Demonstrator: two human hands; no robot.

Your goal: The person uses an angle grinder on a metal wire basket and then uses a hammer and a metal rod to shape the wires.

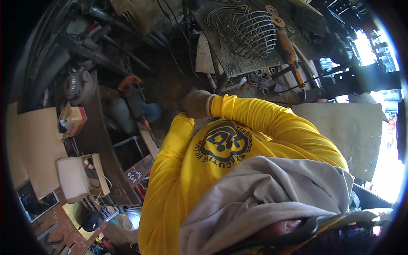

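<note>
Looking down past a grey cloth draped at the lower edge, the view is mostly filled by yellow sleeves. The right hand, in a pale work glove, sits near the picture's centre, its forearm running in from about four o'clock. Its grip looks curled, but whether it has hold of anything I cannot tell; the palm side is turned away and the dark ground beyond swallows the detail.

The left hand is not visible: the left sleeve rises from seven o'clock and ends just beside the glove, at its seven o'clock, with the hand hidden behind it.

Nearest the glove, toward one o'clock, lies a rusty metal plate carrying a wire fan guard, with an orange-handled tool whose long axis runs from twelve to five o'clock. An orange clamp lies at ten o'clock, well apart. A cluttered worktop stands at nine o'clock.
</note>
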